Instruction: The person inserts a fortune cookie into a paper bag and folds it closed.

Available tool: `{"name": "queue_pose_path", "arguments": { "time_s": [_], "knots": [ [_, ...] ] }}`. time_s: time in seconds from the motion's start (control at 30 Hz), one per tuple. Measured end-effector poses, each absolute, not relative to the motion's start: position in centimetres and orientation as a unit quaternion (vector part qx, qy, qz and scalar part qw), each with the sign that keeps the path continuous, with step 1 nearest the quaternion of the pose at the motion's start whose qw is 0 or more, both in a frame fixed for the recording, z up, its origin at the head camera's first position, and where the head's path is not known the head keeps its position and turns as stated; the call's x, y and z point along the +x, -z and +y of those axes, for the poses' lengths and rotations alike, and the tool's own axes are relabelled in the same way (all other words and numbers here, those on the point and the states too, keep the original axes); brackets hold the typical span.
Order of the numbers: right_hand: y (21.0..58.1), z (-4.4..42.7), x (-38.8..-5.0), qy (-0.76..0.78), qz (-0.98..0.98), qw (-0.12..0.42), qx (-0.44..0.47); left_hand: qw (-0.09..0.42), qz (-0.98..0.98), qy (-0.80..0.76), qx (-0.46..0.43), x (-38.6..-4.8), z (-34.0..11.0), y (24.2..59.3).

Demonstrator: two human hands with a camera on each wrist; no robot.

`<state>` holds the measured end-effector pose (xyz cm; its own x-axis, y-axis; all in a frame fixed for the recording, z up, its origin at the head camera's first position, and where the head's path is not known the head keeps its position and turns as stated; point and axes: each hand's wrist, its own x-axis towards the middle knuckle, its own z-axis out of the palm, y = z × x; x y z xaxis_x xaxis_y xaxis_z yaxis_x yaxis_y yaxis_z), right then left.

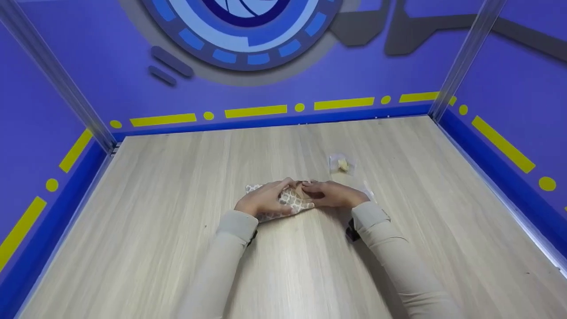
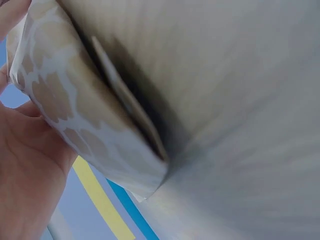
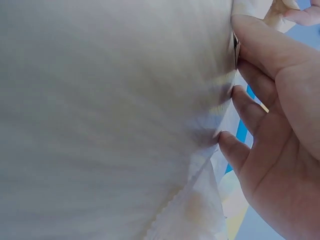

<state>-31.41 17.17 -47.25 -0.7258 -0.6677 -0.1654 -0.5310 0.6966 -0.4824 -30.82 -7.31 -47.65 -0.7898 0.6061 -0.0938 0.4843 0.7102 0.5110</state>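
A patterned paper packet (image 1: 296,200), white with tan giraffe-like patches, lies on the table between both hands. My left hand (image 1: 265,200) grips it from the left side, its thumb and fingers spread over the paper. In the left wrist view the packet (image 2: 75,100) shows a folded edge standing slightly apart from its body. My right hand (image 1: 332,194) pinches the right end of the packet, by a plain brown flap (image 1: 300,190). In the right wrist view, the other fingertips (image 3: 240,100) of that hand touch the tabletop. What the packet contains is hidden.
Behind the right hand lies a small clear plastic bag (image 1: 342,165) with a pale yellow piece in it. Clear plastic with a serrated edge (image 3: 195,210) lies beside the right hand. Blue-purple panels (image 1: 266,95) enclose the wooden table (image 1: 177,177) at the back and sides.
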Motion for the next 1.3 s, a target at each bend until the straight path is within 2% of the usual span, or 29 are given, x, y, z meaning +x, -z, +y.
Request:
{"name": "queue_pose_path", "arguments": {
  "time_s": [0.37, 0.7, 1.3],
  "knots": [
    [46.7, 17.2, -31.5, 0.181, 0.911, 0.157, -0.335, 0.130, 0.919, -0.235, 0.290, -30.8, -7.2, 47.5],
    [45.6, 17.8, -31.3, 0.228, 0.905, 0.147, -0.327, 0.130, 0.919, -0.234, 0.289, -30.7, -7.3, 47.4],
    [43.9, 19.8, -31.3, 0.248, 0.929, 0.178, -0.211, 0.125, 0.914, -0.240, 0.301, -30.7, -7.4, 47.5]
  ]
}}
